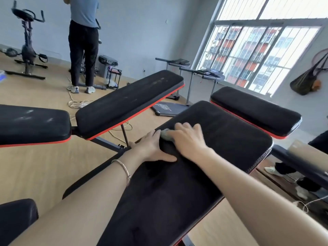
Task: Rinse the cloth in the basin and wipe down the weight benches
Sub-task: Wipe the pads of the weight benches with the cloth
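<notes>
Bike (27, 41) far left | person (83, 41) standing by wall | bin (107, 65) beside | treadmills (179, 62) below window (257, 55) | bag (308, 79) hanging right

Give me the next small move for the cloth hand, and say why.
Likely sweep the right hand, flat on the cloth, across the pad toward its right edge. The cloth sits at the pad's left edge, where the left hand rests, and the width beside it lies open to the stroke.

Cloth (166, 135) mostly hidden under right hand (188, 139).
</notes>
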